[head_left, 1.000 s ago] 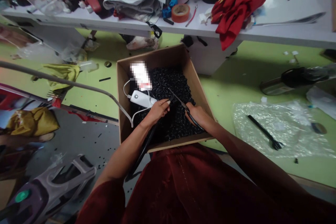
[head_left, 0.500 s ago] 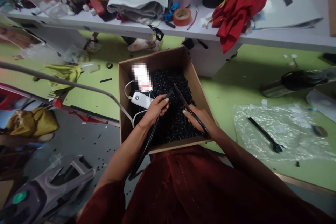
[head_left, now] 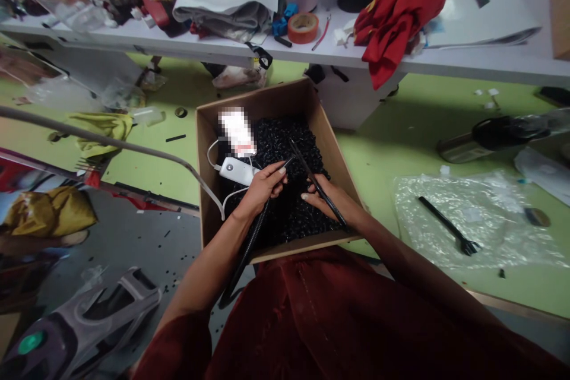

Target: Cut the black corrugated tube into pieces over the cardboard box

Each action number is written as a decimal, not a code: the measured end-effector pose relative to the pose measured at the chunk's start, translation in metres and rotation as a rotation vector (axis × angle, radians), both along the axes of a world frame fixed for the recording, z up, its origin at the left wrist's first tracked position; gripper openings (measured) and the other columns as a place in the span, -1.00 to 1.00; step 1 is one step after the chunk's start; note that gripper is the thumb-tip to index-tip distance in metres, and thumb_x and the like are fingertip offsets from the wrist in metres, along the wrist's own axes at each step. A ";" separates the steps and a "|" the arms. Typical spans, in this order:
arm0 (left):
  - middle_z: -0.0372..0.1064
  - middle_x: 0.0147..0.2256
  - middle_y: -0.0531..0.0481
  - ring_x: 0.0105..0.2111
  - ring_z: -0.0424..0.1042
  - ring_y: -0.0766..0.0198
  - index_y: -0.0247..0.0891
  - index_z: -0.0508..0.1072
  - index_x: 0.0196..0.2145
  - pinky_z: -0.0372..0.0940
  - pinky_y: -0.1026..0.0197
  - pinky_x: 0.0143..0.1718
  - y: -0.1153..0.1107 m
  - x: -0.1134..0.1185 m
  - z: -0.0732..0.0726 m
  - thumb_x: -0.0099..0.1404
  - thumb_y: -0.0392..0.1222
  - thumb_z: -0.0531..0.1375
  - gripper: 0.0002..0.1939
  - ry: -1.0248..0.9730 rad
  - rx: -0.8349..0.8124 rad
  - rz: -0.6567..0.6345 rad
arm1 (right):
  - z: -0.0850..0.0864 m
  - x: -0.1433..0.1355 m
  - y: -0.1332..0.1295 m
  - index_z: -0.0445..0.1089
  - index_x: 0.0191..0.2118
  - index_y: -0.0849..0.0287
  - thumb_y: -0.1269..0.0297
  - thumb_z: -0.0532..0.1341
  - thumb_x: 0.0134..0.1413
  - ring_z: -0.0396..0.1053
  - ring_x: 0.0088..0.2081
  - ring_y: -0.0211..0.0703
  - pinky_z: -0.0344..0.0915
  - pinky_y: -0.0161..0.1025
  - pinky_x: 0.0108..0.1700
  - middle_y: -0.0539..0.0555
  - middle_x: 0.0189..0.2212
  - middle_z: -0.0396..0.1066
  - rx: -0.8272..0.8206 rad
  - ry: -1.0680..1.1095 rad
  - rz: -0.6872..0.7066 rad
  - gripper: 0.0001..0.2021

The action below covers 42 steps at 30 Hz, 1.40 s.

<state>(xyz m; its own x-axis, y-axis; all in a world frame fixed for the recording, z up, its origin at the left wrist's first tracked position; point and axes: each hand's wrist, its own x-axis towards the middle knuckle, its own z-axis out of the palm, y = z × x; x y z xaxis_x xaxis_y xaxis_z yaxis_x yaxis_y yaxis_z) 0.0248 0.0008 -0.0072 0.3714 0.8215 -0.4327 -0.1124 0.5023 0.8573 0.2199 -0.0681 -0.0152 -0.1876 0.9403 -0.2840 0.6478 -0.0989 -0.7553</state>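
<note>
A green surface (head_left: 378,151) spreads across the view, and a long white shelf (head_left: 332,54) runs above its far part. An open cardboard box (head_left: 347,190) sits in the middle, close against the person's dark red clothing (head_left: 285,314). A heap of small black pieces (head_left: 287,127) covers much of its bottom. To the right, a clear plastic sheet (head_left: 414,237) lies on the surface, with a slim black strip (head_left: 440,219) on top. A red cloth (head_left: 401,24) hangs over the shelf's front edge.

A black ribbed tube (head_left: 252,240) runs from the left hand (head_left: 263,188) down along the forearm and over the near side of the box. The left fingers are closed around it near its end, which pokes out past them over the heap. The right hand (head_left: 329,202) has its fingers curled loosely about dark scissors (head_left: 321,190), thumb held away from the blades. Their tips are just beside the tube's end; whether they touch, I cannot tell.

Left of the heap lies a white power bank (head_left: 235,170) with a cable (head_left: 211,157). On the shelf stands an orange tape roll (head_left: 291,29).
</note>
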 end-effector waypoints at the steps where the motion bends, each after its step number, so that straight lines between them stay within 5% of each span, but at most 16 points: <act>1: 0.27 -0.49 0.09 -0.68 0.09 0.55 -0.33 0.39 0.01 -0.16 0.39 -0.69 0.000 0.000 0.000 0.11 -0.05 0.30 -0.47 -0.005 0.001 -0.006 | 0.000 0.000 0.000 0.15 0.07 0.16 -0.01 0.10 0.11 0.44 -0.27 -0.04 0.28 -0.15 -0.23 0.19 -0.17 0.44 -0.002 -0.005 0.009 -0.51; 24: 0.21 -0.51 0.11 -0.67 0.05 0.56 -0.30 0.43 0.03 -0.18 0.39 -0.68 -0.001 -0.001 -0.001 0.12 0.01 0.28 -0.45 0.066 -0.009 -0.160 | -0.002 -0.001 0.001 0.16 0.10 0.26 -0.01 0.08 0.11 0.36 -0.06 0.11 0.24 -0.07 -0.06 0.32 -0.08 0.36 0.076 -0.030 0.042 -0.46; 33: 0.20 -0.52 0.11 -0.68 0.03 0.57 -0.34 0.41 0.03 -0.21 0.41 -0.68 -0.003 0.000 0.000 0.11 0.00 0.29 -0.43 0.057 -0.028 -0.145 | -0.004 0.001 0.002 0.24 -0.06 0.19 0.12 -0.02 0.23 0.39 -0.18 0.02 0.19 -0.18 -0.23 0.21 -0.23 0.44 0.094 -0.159 0.062 -0.70; 42: 0.21 -0.53 0.12 -0.70 0.02 0.57 -0.39 0.39 -0.05 -0.22 0.43 -0.70 -0.002 0.003 -0.005 0.07 -0.05 0.33 -0.46 -0.031 -0.124 -0.111 | -0.002 -0.001 0.004 0.27 -0.09 0.18 0.18 -0.02 0.21 0.40 -0.40 -0.05 0.05 -0.23 -0.38 0.16 -0.39 0.47 0.022 -0.418 0.046 -0.74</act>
<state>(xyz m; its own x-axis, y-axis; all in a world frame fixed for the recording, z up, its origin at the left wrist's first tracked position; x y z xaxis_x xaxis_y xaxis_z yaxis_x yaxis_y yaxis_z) 0.0278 -0.0008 -0.0121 0.4718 0.7156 -0.5151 -0.0754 0.6148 0.7851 0.2184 -0.0639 -0.0175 -0.1021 0.9404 -0.3243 0.9025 -0.0495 -0.4278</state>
